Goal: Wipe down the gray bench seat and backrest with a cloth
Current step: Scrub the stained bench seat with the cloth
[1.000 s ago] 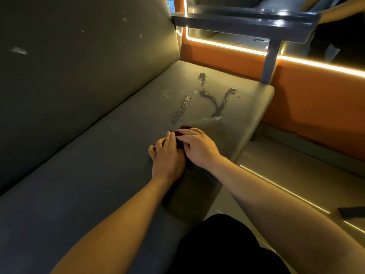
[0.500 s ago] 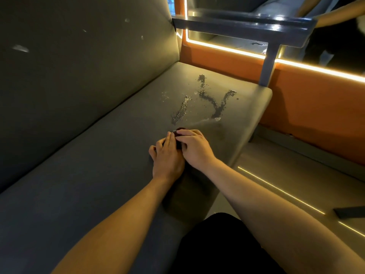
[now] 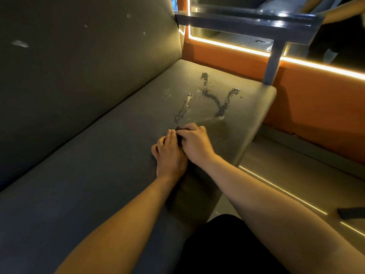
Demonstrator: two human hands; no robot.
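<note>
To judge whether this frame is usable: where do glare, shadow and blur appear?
In the head view the light strip glares, the armrest carries bright highlights, the seat front lies in shadow, and the right hand looks slightly blurred.

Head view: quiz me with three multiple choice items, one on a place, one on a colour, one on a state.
1. The wet streaks lie: A. on the seat, beyond the left hand and right hand B. on the backrest C. on the floor
2. The wall panel past the seat's end is: A. green B. orange C. white
3. Both hands are: A. raised B. far apart C. together on the seat, over a dark cloth

1 A, they sit farther along the cushion than either hand. 2 B, plainly orange. 3 C, they touch, cloth showing between them.
</note>
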